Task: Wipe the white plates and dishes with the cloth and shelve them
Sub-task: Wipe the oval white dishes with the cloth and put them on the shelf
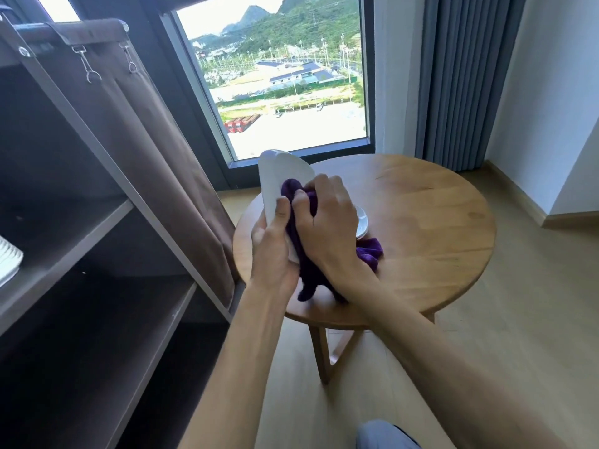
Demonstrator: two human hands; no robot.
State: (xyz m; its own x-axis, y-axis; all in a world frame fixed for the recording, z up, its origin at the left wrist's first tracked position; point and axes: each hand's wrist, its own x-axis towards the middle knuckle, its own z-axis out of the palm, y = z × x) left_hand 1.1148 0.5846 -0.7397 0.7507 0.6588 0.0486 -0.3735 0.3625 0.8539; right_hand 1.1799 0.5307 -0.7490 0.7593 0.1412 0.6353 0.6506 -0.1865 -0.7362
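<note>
A white plate (pixel 281 176) is held on edge, nearly upright, above the left side of the round wooden table (pixel 431 228). My left hand (pixel 274 244) grips its lower rim, thumb on the face. My right hand (pixel 327 228) grips a purple cloth (pixel 293 189) bunched against the plate's face; the cloth's loose end trails down onto the table. Behind my right hand, white dishes (pixel 362 222) sit stacked on the table, mostly hidden.
A dark open shelf unit (pixel 97 228) with a brown fabric cover stands on the left; a white dish rack (pixel 8 259) shows at its left edge. A window and blue-grey curtains (pixel 466 79) lie beyond the table. My knee (pixel 385 435) shows at the bottom.
</note>
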